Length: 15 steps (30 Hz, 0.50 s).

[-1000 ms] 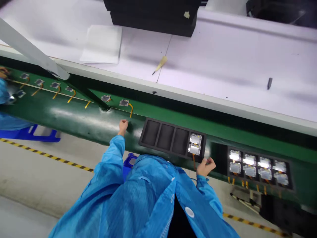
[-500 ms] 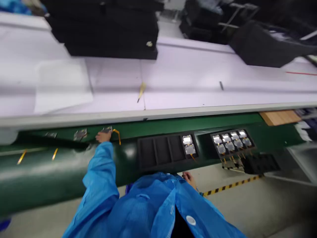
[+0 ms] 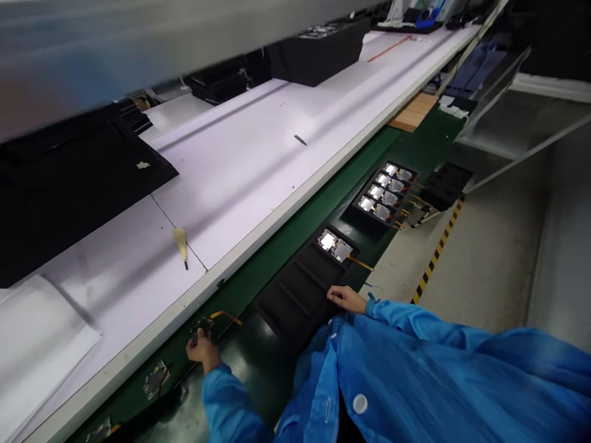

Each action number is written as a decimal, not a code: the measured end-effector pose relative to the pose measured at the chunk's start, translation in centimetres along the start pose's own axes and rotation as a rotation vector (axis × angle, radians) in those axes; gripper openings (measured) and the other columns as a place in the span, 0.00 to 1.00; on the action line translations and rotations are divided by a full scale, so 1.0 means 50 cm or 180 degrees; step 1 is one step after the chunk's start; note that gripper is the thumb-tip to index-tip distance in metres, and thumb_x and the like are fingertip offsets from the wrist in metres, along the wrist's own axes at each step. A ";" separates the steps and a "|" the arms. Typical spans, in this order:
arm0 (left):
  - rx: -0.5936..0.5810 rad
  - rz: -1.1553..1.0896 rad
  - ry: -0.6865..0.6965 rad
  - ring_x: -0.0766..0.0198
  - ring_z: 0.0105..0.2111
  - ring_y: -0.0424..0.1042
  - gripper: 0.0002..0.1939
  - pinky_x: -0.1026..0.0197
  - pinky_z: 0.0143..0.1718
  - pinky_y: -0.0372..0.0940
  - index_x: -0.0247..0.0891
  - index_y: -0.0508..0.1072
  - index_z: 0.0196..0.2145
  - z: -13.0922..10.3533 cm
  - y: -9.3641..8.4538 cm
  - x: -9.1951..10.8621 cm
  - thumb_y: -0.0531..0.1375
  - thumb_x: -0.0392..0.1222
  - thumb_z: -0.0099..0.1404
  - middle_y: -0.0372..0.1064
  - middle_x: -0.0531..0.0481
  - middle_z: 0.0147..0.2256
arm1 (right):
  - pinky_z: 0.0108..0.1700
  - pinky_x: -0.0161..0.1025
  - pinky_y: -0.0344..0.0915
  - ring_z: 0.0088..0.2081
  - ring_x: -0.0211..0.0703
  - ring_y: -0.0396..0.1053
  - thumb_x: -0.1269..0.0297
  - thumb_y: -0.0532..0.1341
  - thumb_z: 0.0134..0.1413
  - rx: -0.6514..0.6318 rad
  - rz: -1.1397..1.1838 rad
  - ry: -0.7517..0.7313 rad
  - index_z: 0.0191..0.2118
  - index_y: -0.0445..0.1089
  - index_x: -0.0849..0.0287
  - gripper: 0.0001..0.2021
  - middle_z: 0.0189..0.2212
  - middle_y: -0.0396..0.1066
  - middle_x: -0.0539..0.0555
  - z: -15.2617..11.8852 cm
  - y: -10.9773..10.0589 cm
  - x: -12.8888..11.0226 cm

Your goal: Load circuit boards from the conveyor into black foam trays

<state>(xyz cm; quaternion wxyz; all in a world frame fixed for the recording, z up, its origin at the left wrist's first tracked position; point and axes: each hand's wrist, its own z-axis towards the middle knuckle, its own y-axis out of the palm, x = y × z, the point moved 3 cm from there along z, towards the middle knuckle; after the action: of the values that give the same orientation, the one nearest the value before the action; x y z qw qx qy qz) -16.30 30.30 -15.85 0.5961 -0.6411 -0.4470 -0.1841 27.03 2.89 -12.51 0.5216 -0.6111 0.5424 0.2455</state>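
Observation:
My left hand point(image 3: 203, 349) is closed on a small circuit board point(image 3: 202, 328) with an orange flex cable point(image 3: 226, 317) sticking out to the right. It is over the green bench, beside the raised white conveyor edge. My right hand point(image 3: 346, 299), its fingers curled and nothing visible in them, is at the near side of a black compartment tray point(image 3: 287, 301). In that tray's far compartment sit two joined boards point(image 3: 335, 245), one bright and one grey, with an orange cable hanging over the side. Another loose board point(image 3: 156, 379) lies on the bench just below my left hand.
Farther right, a second black tray point(image 3: 355, 206) is filled with several board pairs. Beyond it are a wooden block point(image 3: 414, 112) and a black box point(image 3: 447, 186) beside the bench. A yellow-handled brush point(image 3: 180, 243) and white sheets point(image 3: 41, 357) lie on the white surface.
The view has swung to the right. My left hand has brought the board up off the bench area, still holding it. My right hand has come up from beside my body to the tray's near edge.

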 end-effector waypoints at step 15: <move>-0.0724 -0.1621 0.0598 0.58 0.44 0.81 0.19 0.48 0.52 0.79 0.42 0.64 0.42 -0.538 0.259 0.227 0.64 0.59 0.70 0.75 0.48 0.40 | 0.49 0.47 0.76 0.45 0.48 0.75 0.54 0.68 0.63 0.0727 0.0616 -0.1146 0.45 0.80 0.54 0.11 0.42 0.76 0.57 0.093 0.034 -0.142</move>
<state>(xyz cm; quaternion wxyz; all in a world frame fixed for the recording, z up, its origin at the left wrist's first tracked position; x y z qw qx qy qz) 8.00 10.78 -8.91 0.4938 -0.5511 -0.5129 -0.4352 24.61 10.21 -8.55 0.6497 -0.4397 0.5209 0.3365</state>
